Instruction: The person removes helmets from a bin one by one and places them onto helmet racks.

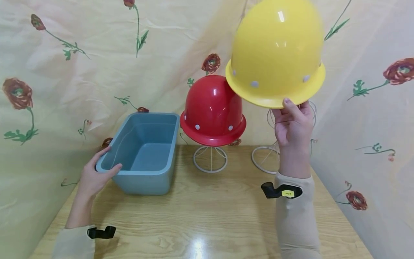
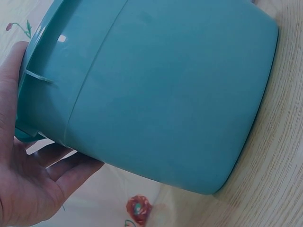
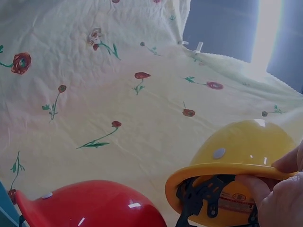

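Note:
A yellow hard hat is held up at the upper right by my right hand, which pinches its brim between thumb and fingers. The right wrist view shows the black inner straps under the yellow hard hat. My left hand grips the near left corner of a blue-green plastic tub, thumb on the rim and fingers around the outside. In the left wrist view, the fingers touch the tub's outer wall. Nothing shows inside the tub.
A red hard hat sits on a white wire stand beside the tub. Another wire stand stands behind my right arm, partly hidden. Flowered cloth hangs behind the wooden table and along both sides.

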`<state>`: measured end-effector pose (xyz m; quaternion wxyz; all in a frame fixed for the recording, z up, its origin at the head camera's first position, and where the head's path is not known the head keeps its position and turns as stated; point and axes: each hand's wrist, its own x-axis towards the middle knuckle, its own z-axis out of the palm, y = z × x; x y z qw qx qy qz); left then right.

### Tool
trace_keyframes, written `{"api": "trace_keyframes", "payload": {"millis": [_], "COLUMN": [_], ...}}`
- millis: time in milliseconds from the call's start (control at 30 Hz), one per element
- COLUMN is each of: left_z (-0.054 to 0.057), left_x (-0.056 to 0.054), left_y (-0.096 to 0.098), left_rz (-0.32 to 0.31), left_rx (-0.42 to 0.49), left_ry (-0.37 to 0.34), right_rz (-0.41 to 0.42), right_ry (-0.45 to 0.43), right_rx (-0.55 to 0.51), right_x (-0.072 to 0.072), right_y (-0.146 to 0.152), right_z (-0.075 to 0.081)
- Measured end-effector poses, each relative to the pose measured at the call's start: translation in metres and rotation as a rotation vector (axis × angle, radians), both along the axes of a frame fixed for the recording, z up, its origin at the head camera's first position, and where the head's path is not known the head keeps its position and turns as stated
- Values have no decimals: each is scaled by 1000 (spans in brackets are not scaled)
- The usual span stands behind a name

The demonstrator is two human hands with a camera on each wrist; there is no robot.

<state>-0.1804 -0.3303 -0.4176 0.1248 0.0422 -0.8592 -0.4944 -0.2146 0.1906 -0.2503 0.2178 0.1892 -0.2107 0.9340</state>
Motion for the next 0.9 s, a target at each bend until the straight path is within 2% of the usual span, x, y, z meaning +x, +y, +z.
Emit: {"api": "trace_keyframes", "payload": {"millis": [267,400,700,900], "left_z": [3,4,7,7], "left_x": [-2,-2,-1,-1], "left_y": [-1,0,1,0], "left_rz": [-4,-10,-21,-25], "left_rx": [-6,-9,-12,-5], "left_ry": [18,25,33,39], "right_rz": [0,-5,-18,-25], "right_ry": [-8,-11,-79,-85], "right_rx": [-97,-118,-167,-207], "right_x": [2,2,1,-1], "right_y": [19,29,51,61], "right_z": [0,-3,-10,-15]}}
